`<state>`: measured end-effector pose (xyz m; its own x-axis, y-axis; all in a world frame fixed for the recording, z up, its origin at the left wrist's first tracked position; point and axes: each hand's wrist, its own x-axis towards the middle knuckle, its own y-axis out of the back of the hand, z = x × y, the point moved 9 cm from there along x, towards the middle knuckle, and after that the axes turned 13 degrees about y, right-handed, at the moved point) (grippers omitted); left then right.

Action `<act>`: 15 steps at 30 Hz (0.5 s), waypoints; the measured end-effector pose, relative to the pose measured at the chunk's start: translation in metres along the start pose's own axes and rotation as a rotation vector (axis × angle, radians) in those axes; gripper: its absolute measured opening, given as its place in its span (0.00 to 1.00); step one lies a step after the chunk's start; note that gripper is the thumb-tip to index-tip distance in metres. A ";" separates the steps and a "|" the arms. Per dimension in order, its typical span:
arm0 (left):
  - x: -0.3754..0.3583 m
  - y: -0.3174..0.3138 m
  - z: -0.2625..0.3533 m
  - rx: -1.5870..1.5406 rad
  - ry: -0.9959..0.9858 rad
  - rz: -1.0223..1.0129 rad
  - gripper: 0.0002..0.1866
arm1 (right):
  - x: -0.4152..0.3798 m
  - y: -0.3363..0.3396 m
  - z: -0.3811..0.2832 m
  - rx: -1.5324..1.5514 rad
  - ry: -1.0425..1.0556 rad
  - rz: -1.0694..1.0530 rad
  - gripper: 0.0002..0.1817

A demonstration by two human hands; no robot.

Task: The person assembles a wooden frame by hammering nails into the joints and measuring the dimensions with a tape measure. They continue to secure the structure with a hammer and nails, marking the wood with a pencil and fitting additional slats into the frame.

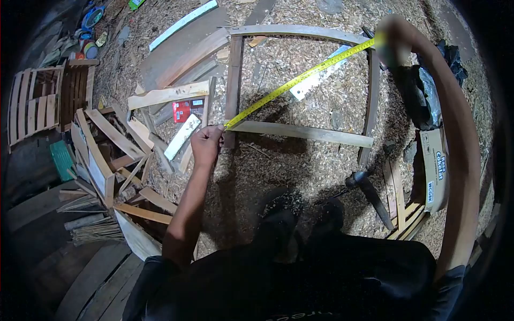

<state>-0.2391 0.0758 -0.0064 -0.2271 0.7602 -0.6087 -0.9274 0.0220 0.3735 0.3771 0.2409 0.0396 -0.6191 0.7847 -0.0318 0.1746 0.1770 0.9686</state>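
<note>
A yellow tape measure (300, 79) stretches diagonally across a wooden frame (305, 134) lying on the ground. My left hand (206, 145) pinches the tape's end at the frame's near left corner. Up at the far right corner, my right hand (395, 40) is closed around the tape's other end, though blur covers its fingers and the case. Two lighter rails and two darker side pieces make up the frame. Between them lies a pale strip (321, 72), partly beneath the tape.
A hammer (370, 197) rests near my feet. Right of it stands a cardboard box (435, 171) by dark plastic bags (425, 96). Scrap boards (115, 134) and a slatted wooden piece (37, 101) fill the left. A red package (184, 111) lies among wood pieces; shavings cover the ground.
</note>
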 end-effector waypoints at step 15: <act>0.008 0.008 -0.025 -0.225 0.055 0.051 0.13 | 0.006 0.011 -0.014 -0.039 -0.007 0.079 0.12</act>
<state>-0.2554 0.0654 -0.0260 -0.2856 0.7199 -0.6326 -0.9558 -0.1654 0.2433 0.3649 0.2389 0.0531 -0.5993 0.7993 0.0434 0.1930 0.0916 0.9769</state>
